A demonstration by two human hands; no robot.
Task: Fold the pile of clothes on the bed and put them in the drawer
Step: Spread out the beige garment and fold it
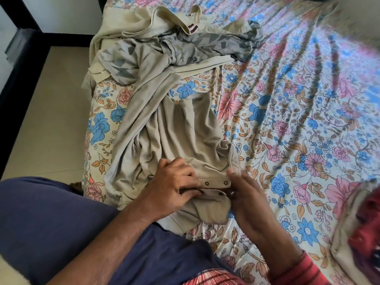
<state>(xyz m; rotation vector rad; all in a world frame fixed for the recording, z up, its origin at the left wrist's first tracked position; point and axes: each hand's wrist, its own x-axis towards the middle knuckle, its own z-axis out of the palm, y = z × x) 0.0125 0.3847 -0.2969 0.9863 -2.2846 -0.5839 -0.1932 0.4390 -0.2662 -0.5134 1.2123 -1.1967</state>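
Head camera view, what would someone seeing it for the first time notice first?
Probably the two hands at the near edge: the left hand and right hand work a beige garment's button placket. Around them spreads the bright floral bedsheet, with a rumpled pile of clothes at the far end.

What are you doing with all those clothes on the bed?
A person is working on a beige shirt spread on the flowery bedsheet. The left hand holds its buttoned strip while the right hand touches the other end. More unfolded clothes wait in a heap farther up the bed. Nothing looks folded yet.
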